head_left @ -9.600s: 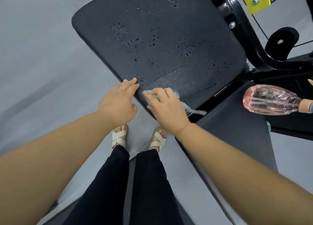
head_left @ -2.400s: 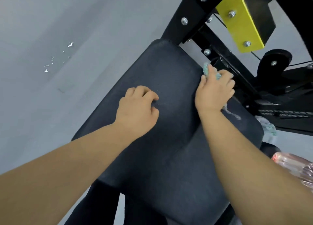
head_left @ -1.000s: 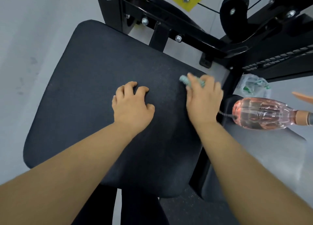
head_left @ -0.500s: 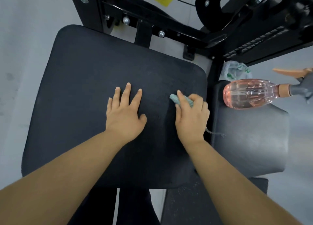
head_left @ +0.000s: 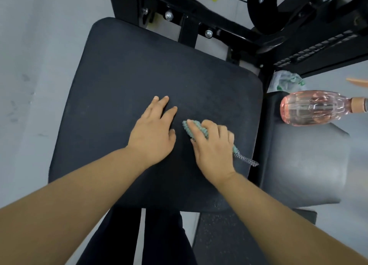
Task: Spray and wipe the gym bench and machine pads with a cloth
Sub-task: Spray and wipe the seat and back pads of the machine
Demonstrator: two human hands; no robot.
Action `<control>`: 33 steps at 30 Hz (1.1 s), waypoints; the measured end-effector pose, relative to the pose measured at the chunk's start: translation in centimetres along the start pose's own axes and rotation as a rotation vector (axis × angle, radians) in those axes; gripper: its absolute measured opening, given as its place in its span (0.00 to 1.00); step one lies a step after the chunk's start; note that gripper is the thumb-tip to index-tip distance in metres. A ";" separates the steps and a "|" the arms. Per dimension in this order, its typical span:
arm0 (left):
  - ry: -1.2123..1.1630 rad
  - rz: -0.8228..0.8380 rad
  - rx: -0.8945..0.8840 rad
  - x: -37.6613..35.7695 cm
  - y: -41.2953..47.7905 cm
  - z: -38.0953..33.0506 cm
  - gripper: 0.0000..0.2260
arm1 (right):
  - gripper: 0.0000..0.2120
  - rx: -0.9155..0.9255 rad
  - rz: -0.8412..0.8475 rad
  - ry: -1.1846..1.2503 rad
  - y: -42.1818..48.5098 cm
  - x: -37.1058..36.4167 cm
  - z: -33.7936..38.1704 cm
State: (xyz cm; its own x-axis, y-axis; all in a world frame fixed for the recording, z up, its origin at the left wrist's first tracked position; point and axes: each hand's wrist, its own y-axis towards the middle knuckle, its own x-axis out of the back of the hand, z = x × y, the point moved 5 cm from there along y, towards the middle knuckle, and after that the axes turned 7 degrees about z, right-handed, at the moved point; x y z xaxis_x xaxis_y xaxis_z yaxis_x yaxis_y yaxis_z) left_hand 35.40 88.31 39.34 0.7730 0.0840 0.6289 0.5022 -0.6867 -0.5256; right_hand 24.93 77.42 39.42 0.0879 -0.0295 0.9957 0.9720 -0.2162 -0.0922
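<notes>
1. Pressing on the dark pad (head_left: 139,69), the right hand (head_left: 213,147) has its grip clamped on the teal cloth (head_left: 201,129).
2. Left hand (head_left: 153,133) rests flat beside it, grip apart.
3. Pink spray bottle (head_left: 312,107) lies on the neighbouring grey pad (head_left: 308,165).

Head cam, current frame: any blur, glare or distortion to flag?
Head view: right hand and cloth slightly motion-smeared, left hand sharper; highlights glint on the bottle and a sheen washes out the side pad; wide-angle lens stretches the forearms at the bottom corners; lighting soft, shadows under hands faint.
</notes>
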 end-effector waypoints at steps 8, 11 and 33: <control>-0.020 -0.233 0.249 3.3 -0.6 7.0 0.25 | 0.18 -0.666 -0.096 0.149 10.8 1.0 -6.7; -0.008 -0.292 0.344 4.1 -0.9 8.8 0.24 | 0.20 -0.525 -0.056 0.153 12.1 0.0 0.5; 0.118 -0.252 0.132 5.7 -1.4 11.7 0.21 | 0.19 0.460 0.021 0.038 21.7 -1.2 8.9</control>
State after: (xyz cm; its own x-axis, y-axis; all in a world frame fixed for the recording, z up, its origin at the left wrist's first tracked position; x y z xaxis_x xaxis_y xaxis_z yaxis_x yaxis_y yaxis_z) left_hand 43.66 98.18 36.98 0.5712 0.1503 0.8069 0.7243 -0.5549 -0.4094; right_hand 47.83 81.45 36.28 0.1090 -0.0669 0.9918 0.9665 0.2404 -0.0900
